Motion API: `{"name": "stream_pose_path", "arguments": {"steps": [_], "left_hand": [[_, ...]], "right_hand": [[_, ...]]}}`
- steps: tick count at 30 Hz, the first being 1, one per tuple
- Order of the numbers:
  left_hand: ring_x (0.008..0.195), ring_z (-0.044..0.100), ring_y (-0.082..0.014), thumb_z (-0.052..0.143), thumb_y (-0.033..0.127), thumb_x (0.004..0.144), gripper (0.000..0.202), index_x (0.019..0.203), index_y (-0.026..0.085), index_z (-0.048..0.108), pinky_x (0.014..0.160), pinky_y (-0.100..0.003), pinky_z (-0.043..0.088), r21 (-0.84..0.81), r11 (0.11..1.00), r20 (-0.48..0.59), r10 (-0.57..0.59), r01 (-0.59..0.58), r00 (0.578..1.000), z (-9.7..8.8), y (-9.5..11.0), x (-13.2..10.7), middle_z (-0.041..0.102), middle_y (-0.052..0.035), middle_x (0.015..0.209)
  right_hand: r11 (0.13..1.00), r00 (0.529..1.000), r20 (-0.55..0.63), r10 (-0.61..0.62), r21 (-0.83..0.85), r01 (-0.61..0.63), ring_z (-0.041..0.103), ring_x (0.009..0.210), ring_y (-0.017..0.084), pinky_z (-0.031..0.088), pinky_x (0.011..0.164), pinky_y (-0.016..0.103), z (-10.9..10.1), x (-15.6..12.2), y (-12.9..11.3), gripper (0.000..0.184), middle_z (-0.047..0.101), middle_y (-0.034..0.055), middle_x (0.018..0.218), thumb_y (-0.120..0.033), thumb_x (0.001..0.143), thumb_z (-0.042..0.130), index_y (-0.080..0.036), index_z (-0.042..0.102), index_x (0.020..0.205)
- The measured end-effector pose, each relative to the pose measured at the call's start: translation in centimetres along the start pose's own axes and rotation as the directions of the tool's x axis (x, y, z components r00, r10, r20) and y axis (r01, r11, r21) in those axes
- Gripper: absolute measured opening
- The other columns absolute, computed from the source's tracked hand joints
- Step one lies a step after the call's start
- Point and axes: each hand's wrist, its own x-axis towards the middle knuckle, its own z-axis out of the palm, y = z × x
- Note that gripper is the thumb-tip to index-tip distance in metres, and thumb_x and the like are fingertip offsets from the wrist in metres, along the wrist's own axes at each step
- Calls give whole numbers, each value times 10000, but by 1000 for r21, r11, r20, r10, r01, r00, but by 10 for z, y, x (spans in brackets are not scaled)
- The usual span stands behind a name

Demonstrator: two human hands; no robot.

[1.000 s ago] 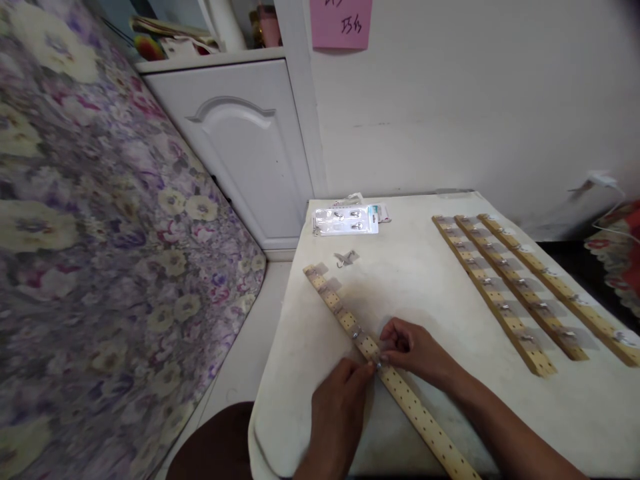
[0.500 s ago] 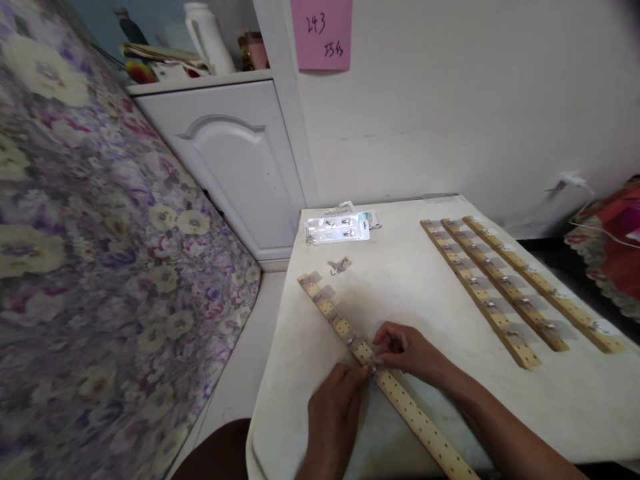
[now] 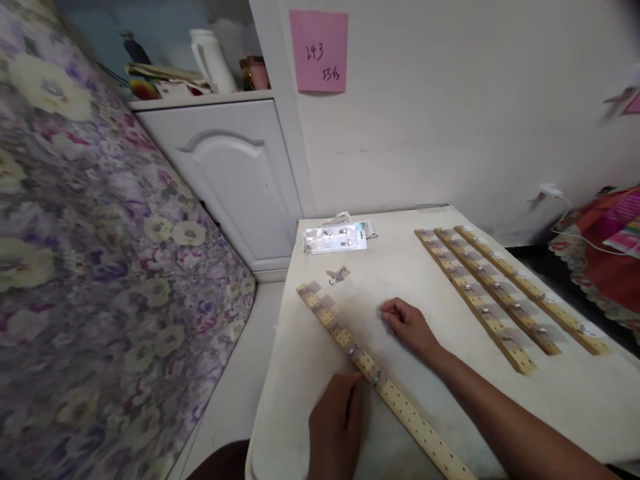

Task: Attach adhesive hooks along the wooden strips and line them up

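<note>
A narrow wooden strip [image 3: 417, 423] with rows of small holes lies slantwise across the table. Clear pads with metal hooks [image 3: 376, 378] sit along its upper half; the lower half shows bare holes. My left hand [image 3: 335, 420] rests beside the strip, fingers curled and closed, its fingertips at the strip's left edge; whatever is inside them is hidden. My right hand [image 3: 411, 328] hovers or rests right of the strip, apart from it, with curled fingers and nothing visible in them. Beyond the strip's far end lies a loose hook on a clear pad [image 3: 339, 274].
Hook packs [image 3: 335, 239] lie at the table's back left. On the right are three similar strips [image 3: 475, 293] with hooks. A white cabinet [image 3: 220, 180] and a floral curtain [image 3: 125, 267] stand left; a pink note [image 3: 320, 50] hangs on the wall.
My right hand has left the strip and moved up, away from the hook there. My left hand has slid slightly down from that hook. The view has tilted up a little.
</note>
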Motion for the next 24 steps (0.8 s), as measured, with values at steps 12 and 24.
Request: {"name": "stream_pose_path", "arguments": {"steps": [12,24], "left_hand": [[780,636,-149,419,286,872,229,918,276,643,704,-241,491,120,990,-43,77,-72,996,20,-37,-3,669,-11,848],[763,634,-148,407,292,880,241,900,266,646,690,-239,493,99,991,-37,95,-91,995,15,-32,-1,667,-14,826]], "right_hand": [[955,975,-82,-208,-233,184,495,652,143,392,652,273,62,113,-7,158,581,-10,767,-290,693,652,-228,649,839],[982,981,-187,-60,165,91,411,568,124,343,539,239,49,96,-6,161,464,-46,601,-363,744,566,-205,538,728]]}}
